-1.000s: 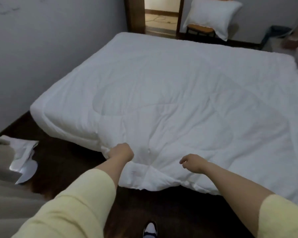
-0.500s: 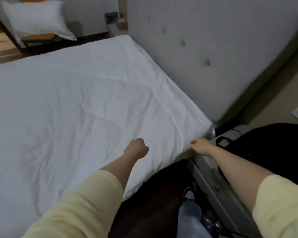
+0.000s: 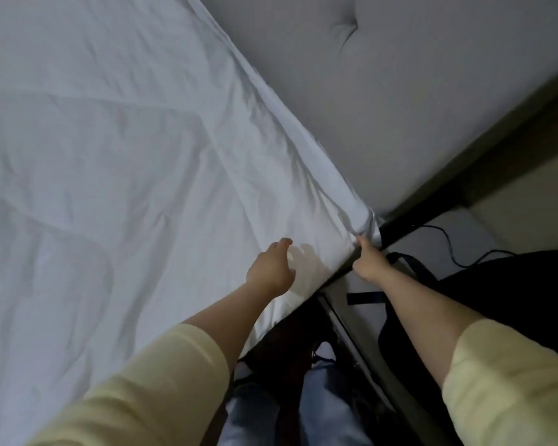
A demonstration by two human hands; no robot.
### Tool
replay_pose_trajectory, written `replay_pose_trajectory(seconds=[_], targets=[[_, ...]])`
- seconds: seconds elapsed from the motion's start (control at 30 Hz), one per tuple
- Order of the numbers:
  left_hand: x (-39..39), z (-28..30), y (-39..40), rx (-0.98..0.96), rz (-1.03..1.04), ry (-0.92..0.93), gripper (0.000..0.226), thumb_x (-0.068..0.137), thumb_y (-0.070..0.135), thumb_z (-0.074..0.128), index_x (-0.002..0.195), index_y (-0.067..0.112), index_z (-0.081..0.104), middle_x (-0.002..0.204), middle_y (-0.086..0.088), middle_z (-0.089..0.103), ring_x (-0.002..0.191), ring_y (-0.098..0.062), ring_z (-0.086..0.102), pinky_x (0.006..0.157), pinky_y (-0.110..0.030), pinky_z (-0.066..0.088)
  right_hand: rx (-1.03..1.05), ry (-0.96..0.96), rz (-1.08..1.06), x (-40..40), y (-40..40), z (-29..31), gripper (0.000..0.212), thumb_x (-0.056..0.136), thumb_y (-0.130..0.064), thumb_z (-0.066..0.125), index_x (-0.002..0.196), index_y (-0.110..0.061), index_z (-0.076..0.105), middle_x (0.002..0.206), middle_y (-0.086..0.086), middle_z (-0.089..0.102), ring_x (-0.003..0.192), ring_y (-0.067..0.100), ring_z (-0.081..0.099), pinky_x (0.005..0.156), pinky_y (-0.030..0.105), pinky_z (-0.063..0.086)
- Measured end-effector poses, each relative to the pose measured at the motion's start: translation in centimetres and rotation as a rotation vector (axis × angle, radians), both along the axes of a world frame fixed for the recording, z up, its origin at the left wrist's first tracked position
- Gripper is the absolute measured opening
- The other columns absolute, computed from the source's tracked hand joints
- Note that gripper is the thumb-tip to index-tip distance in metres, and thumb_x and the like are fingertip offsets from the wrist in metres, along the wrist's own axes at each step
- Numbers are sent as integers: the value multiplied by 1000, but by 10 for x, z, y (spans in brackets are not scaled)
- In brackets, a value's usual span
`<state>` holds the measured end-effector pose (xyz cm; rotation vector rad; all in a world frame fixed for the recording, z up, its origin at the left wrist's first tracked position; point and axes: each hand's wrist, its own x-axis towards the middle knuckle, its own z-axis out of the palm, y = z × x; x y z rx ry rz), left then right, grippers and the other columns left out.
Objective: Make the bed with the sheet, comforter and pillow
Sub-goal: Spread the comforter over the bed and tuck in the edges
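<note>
The white comforter [image 3: 116, 162] covers the bed and fills the left of the view, lightly wrinkled. Its corner by the headboard is bunched at the bed's edge. My right hand [image 3: 368, 263] pinches that corner of the comforter. My left hand [image 3: 271, 268] hovers just over the comforter near the same corner, fingers spread, holding nothing. Both arms wear pale yellow sleeves. The pillow and the sheet are out of view.
A grey tufted headboard [image 3: 416, 101] runs along the bed's upper right side. A black bag [image 3: 512, 294] with straps and a black cable [image 3: 448, 243] lie on a nightstand at right. My legs in jeans [image 3: 303, 407] stand in the dark gap beside the bed.
The view swung from the foot of the bed to the headboard corner and closed in. My right hand took hold of the comforter corner; my left hand opened from a fist.
</note>
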<state>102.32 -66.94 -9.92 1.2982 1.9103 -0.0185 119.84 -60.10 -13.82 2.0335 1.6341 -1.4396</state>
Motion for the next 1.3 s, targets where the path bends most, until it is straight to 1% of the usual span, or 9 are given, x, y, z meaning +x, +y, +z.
replay_pose_trajectory(seconds=[0.1, 0.2, 0.33, 0.43, 0.53, 0.7, 0.9, 1.1, 1.3], targets=[[12, -22, 25, -4, -140, -8, 78, 88, 25, 62, 149, 20, 15, 149, -5, 32, 129, -29, 42, 101, -40, 43, -11, 152, -91, -4, 12, -25, 65, 88, -4, 61, 145, -9, 31, 144, 13, 42, 129, 29, 45, 101, 32, 38], [33, -36, 25, -124, -153, 50, 103, 76, 43, 73, 150, 18, 5, 144, -9, 29, 128, -35, 40, 102, -44, 41, -17, 351, -120, -24, 10, -15, 33, 89, -10, 63, 120, 0, 60, 112, 14, 66, 99, 22, 61, 78, 28, 48], [11, -23, 26, 77, 277, -10, 43, 85, 25, 57, 123, 6, 52, 121, -17, 58, 114, -35, 57, 89, -36, 47, 31, 668, -276, -47, 17, 33, 16, 93, -5, 53, 88, -10, 67, 72, -7, 68, 59, 2, 57, 58, 15, 43], [-60, 6, 38, 141, 649, -295, 8, 72, 4, 52, 69, 0, 58, 73, -22, 61, 81, -28, 59, 55, -20, 46, 44, 659, -337, -49, 29, 56, 41, 89, 6, 44, 119, -19, 56, 114, -4, 63, 87, 4, 54, 66, 15, 38], [-112, 39, 42, 100, 715, -470, 19, 58, -4, 45, 46, 5, 57, 58, -13, 54, 67, -26, 51, 56, -20, 41, 3, 601, -135, -71, 21, 62, 77, 82, 14, 49, 147, -21, 26, 153, 2, 30, 132, 19, 36, 83, 19, 40], [-147, 88, 25, -169, 648, -812, 32, 43, -9, 40, 55, 1, 68, 60, -12, 65, 53, -25, 67, 52, -23, 57, -93, 705, 59, -148, 0, 82, 95, 80, 0, 67, 150, -28, 11, 148, 1, 36, 133, 17, 38, 93, 22, 42], [-170, 109, 17, -55, 731, -717, 24, 42, 2, 39, 55, 2, 58, 51, -10, 56, 48, -28, 58, 50, -22, 51, 101, 420, 288, -152, -13, 100, 40, 85, -32, 68, 115, -5, 64, 107, 8, 66, 101, 21, 61, 76, 25, 45], [-102, 124, 24, 119, 388, -358, 6, 52, 9, 50, 55, 4, 52, 53, -4, 49, 54, -22, 42, 49, -23, 35, 22, 251, 128, -57, -39, 111, 47, 89, -38, 59, 117, -1, 63, 117, 13, 66, 106, 30, 63, 94, 35, 50], [53, 72, -33, -382, -83, -376, 24, 93, 4, 49, 114, 0, 61, 102, -14, 62, 87, -25, 64, 64, -22, 45, -191, -372, 228, 102, -103, 91, 47, 99, -33, 42, 133, -1, 47, 134, 15, 52, 119, 29, 53, 87, 26, 42]])
